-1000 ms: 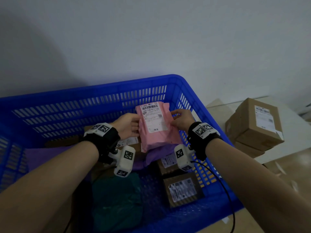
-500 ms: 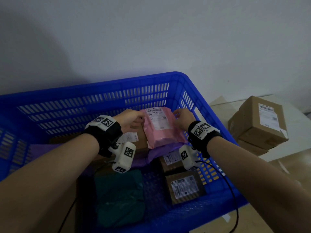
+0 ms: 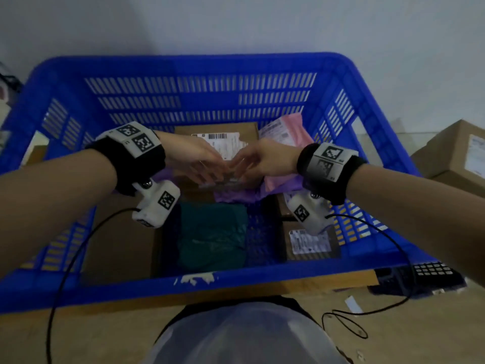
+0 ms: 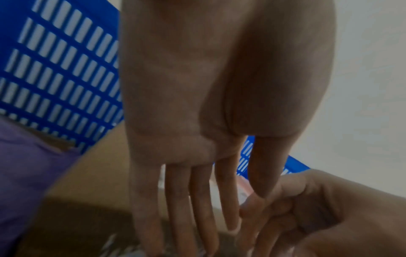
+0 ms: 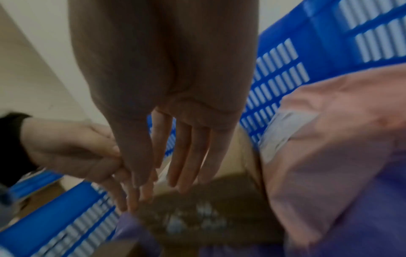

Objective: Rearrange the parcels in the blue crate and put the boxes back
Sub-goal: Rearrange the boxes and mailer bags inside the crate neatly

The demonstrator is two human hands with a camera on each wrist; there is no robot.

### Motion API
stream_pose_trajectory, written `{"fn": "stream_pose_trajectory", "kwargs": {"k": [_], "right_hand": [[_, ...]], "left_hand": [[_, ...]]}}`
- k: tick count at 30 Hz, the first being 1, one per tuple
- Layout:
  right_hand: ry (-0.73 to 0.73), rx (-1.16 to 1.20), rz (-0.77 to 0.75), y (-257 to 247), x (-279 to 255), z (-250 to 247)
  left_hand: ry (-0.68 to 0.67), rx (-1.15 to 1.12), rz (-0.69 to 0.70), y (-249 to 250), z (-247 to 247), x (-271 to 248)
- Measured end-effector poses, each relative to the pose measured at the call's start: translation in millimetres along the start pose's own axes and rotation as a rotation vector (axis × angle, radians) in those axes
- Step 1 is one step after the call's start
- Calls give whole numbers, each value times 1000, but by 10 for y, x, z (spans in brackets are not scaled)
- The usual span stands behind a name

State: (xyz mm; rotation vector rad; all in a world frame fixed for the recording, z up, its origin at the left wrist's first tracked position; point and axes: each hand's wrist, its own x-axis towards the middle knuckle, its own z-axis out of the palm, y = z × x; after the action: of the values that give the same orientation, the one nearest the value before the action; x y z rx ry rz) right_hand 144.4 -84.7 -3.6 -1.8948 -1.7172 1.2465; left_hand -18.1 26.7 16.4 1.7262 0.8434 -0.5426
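Observation:
The blue crate (image 3: 262, 278) holds several parcels. A pink parcel (image 3: 288, 132) leans in its far right corner, also in the right wrist view (image 5: 329, 130). A purple parcel (image 3: 236, 195) lies below it, a teal parcel (image 3: 212, 237) in the near middle. A labelled brown box (image 3: 217, 135) stands at the far middle. My left hand (image 3: 212, 177) and right hand (image 3: 238, 172) meet over this box, fingers straight, holding nothing. The left hand (image 4: 219, 217) brushes the right hand's fingers (image 4: 259, 217). My right hand (image 5: 175, 165) points down at the box (image 5: 219, 191).
A large brown box (image 3: 118, 240) fills the crate's left side and a small labelled box (image 3: 309, 243) sits near right. Outside, stacked brown boxes (image 3: 456, 158) stand to the right. A black keypad-like device (image 3: 425, 277) and cables (image 3: 349, 321) lie on the floor.
Both hands held the pink parcel upright before. It now leans in the crate's far right corner, released, and both hands have come together over the far brown box. The view tilted down.

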Motion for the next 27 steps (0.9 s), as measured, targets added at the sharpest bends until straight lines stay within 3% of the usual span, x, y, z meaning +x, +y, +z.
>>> {"fn": "stream_pose_trajectory", "kwargs": {"k": [4,8,16,22,27], "right_hand": [[-182,-101,23,14,92,384],[-315,-223,173,172,191,656],[-205,-373,96,309,319,873],[-235,-474,152,353,396,1005],[-186,-497,201,405,476,1121]], "left_hand": [[-18,121,-149,-305,123,51],[-46,244,-292,-565,186,101],[5,260,-477,-902,264,305],[196,203,-460,-934,346,410],[198,54,-490,-1002,380,496]]}}
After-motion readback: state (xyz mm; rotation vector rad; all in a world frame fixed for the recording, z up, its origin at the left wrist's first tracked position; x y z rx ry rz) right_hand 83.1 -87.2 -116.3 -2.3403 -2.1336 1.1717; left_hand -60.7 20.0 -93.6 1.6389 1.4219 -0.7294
